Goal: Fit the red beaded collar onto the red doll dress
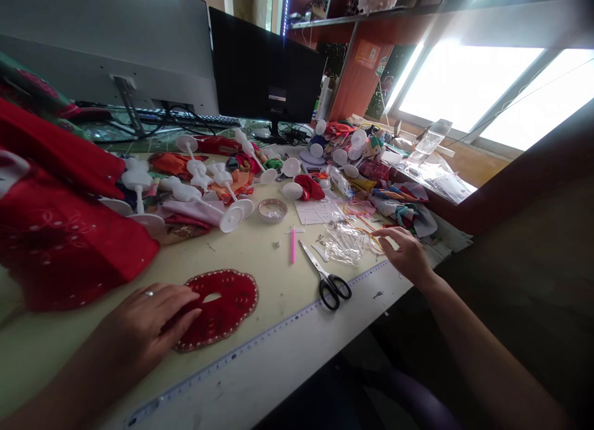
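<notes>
A red fabric piece (232, 300) with a beaded edge and a small central opening lies flat on the desk. My left hand (155, 318), a ring on one finger, rests on its left edge with thumb and fingers closed on the cloth. To the right, my right hand (403, 252) is above the desk beside an orange cord (364, 224), its thumb and fingertips near each other; what they hold, if anything, is too small to make out. Black-handled scissors (328, 281) lie between the hands, next to a pink pen-like tool (292, 245) and clear plastic bags (344, 243).
A clear ruler (260, 337) runs along the desk's front edge. White mannequin stands (185, 192) and coloured cloth pile up behind a small round dish (272, 211). Red fabric (69, 244) fills the left side; a black monitor (269, 71) stands at the back.
</notes>
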{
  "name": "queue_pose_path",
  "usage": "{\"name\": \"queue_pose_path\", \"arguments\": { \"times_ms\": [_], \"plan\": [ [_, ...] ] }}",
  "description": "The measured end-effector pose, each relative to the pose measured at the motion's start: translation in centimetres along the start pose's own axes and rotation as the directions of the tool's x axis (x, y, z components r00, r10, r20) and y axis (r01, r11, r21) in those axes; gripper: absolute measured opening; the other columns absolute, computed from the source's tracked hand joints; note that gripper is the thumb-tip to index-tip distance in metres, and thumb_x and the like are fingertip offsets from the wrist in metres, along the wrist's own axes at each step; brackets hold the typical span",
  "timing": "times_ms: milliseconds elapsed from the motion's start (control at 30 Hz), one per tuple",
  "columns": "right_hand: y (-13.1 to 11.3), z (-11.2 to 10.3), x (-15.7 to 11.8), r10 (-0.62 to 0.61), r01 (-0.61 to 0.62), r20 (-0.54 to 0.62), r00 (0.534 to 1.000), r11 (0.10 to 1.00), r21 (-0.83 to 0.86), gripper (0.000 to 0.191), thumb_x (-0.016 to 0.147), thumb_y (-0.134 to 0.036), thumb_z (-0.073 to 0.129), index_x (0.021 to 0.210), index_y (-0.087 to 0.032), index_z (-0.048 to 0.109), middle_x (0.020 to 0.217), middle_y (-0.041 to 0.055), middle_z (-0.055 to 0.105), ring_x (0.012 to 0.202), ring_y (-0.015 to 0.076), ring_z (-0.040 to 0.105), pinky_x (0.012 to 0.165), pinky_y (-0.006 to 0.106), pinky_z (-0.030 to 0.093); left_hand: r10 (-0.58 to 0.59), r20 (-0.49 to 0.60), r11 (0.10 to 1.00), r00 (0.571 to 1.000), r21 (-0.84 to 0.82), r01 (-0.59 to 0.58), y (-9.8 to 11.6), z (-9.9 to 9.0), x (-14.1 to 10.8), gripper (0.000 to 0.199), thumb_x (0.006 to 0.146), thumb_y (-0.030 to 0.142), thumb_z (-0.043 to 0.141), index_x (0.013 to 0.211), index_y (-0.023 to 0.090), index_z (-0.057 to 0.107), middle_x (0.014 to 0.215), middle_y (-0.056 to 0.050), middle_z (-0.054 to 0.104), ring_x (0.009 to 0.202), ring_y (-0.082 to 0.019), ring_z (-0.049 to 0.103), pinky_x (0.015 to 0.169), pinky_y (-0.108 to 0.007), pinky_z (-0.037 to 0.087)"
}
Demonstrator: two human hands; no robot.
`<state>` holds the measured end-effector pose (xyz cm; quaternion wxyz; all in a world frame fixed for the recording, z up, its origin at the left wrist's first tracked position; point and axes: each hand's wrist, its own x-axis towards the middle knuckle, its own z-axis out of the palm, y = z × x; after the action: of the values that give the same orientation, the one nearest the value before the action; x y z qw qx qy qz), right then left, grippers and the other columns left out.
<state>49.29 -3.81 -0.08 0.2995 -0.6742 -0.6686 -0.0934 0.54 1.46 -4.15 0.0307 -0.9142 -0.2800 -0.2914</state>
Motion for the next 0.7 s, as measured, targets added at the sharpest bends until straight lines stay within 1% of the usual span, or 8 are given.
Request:
{"name": "queue_pose_path", "arguments": {
  "times_ms": [100, 167, 233, 367, 533, 633, 700],
  "plan": [
    [-0.8, 1.6, 1.0, -0.119, 0.126, 0.116, 0.986, 0.99, -0.057, 0.024, 0.085, -0.028, 0.048, 0.095, -0.022, 0.068, 0.094, 0.0075, 0.07, 0.097, 0.0233, 0.06, 0.093, 0.041, 0.043, 0.0, 0.004, 1.0, 1.0, -0.001, 0.0, 0.0, -0.1, 0.0, 0.022, 0.093, 0.035, 0.045, 0.102, 0.019, 0.058, 0.094, -0.004, 0.066, 0.086, -0.019, 0.061, 0.082, -0.035, 0.044],
    [-0.8, 2.5, 1.7, -0.156, 0.175, 0.18, 0.971, 0.98, -0.097, 0.026, 0.086, -0.028, 0.047, 0.099, -0.022, 0.068, 0.095, 0.0077, 0.07, 0.098, 0.023, 0.06, 0.094, 0.041, 0.041, -0.004, 0.009, 1.0, 1.0, 0.001, 0.004, 0.1, -0.1, -0.1, 0.023, 0.093, 0.035, 0.046, 0.103, 0.018, 0.057, 0.094, -0.005, 0.066, 0.087, -0.02, 0.06, 0.082, -0.035, 0.044],
    [-0.6, 3.1, 2.3, -0.159, 0.195, 0.225, 0.961, 0.97, -0.147, 0.027, 0.088, -0.028, 0.045, 0.101, -0.022, 0.068, 0.094, 0.0077, 0.07, 0.098, 0.0235, 0.059, 0.095, 0.041, 0.039, 0.0, 0.014, 1.0, 1.0, 0.003, 0.0, 0.1, -0.1, -0.1, 0.023, 0.093, 0.035, 0.046, 0.104, 0.018, 0.057, 0.095, -0.005, 0.066, 0.087, -0.02, 0.06, 0.081, -0.035, 0.044],
    [0.7, 3.6, 3.1, -0.096, 0.169, 0.264, 0.96, 0.949, -0.268, 0.029, 0.091, -0.031, 0.042, 0.101, -0.023, 0.068, 0.095, 0.0078, 0.071, 0.099, 0.0244, 0.059, 0.096, 0.042, 0.036, -0.009, 0.012, 1.0, 1.0, 0.005, 0.009, 0.1, -0.1, -0.1, 0.023, 0.093, 0.035, 0.046, 0.103, 0.018, 0.058, 0.094, -0.004, 0.066, 0.087, -0.02, 0.061, 0.081, -0.034, 0.045],
    [2.2, 3.5, 3.7, 0.056, 0.051, 0.24, 0.969, 0.907, -0.417, 0.029, 0.089, -0.033, 0.043, 0.096, -0.023, 0.07, 0.094, 0.0085, 0.072, 0.098, 0.0261, 0.059, 0.091, 0.042, 0.036, -0.035, -0.001, 0.999, 0.999, -0.014, 0.035, 0.0, -0.1, -0.3, 0.022, 0.091, 0.036, 0.049, 0.101, 0.02, 0.06, 0.094, -0.003, 0.067, 0.086, -0.019, 0.061, 0.081, -0.033, 0.045],
    [1.8, 3.0, 4.0, 0.114, 0.01, 0.236, 0.965, 0.884, -0.467, 0.029, 0.088, -0.033, 0.044, 0.097, -0.023, 0.07, 0.088, 0.008, 0.073, 0.092, 0.0256, 0.061, 0.088, 0.041, 0.038, -0.053, 0.007, 0.998, 0.999, -0.027, 0.053, 0.0, -0.1, -0.3, 0.022, 0.091, 0.037, 0.049, 0.101, 0.021, 0.061, 0.094, -0.002, 0.067, 0.087, -0.019, 0.061, 0.082, -0.033, 0.046],
    [1.0, 2.6, 4.1, 0.123, 0.015, 0.254, 0.959, 0.877, -0.48, 0.029, 0.088, -0.034, 0.045, 0.097, -0.023, 0.07, 0.085, 0.0072, 0.073, 0.089, 0.0241, 0.063, 0.089, 0.04, 0.038, -0.07, 0.022, 0.997, 0.997, -0.026, 0.071, 0.0, -0.1, -0.4, 0.022, 0.091, 0.037, 0.049, 0.101, 0.022, 0.061, 0.095, -0.002, 0.067, 0.088, -0.019, 0.061, 0.082, -0.033, 0.046]
  ]
}}
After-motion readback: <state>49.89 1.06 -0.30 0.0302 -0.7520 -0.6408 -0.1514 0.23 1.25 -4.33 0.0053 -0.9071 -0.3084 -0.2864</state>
